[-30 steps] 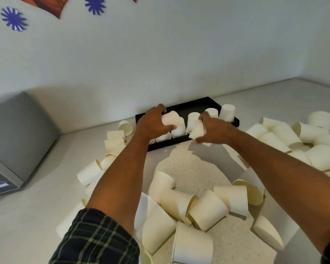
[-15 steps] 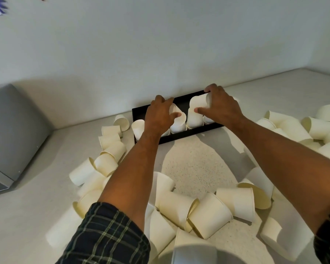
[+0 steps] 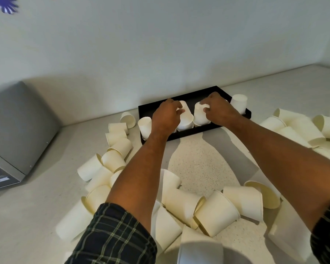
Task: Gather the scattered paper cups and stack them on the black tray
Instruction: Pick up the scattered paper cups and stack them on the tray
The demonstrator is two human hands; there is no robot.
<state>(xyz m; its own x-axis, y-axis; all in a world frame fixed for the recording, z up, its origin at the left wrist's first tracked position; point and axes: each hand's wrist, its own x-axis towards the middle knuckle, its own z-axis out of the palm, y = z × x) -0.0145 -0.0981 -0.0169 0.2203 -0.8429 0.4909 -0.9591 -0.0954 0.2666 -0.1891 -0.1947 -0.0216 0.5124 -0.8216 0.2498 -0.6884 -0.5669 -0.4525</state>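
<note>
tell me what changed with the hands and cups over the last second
The right hand carried its cup from the tray's near edge and set it upside down on a stack on the black tray. The left hand stayed on its stack. The scattered cups lie as before.

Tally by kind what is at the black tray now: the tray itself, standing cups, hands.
Black tray: 1
Standing paper cups in view: 4 (more may hide behind the hands)
Hands: 2 (left hand, right hand)
Total: 7
</note>
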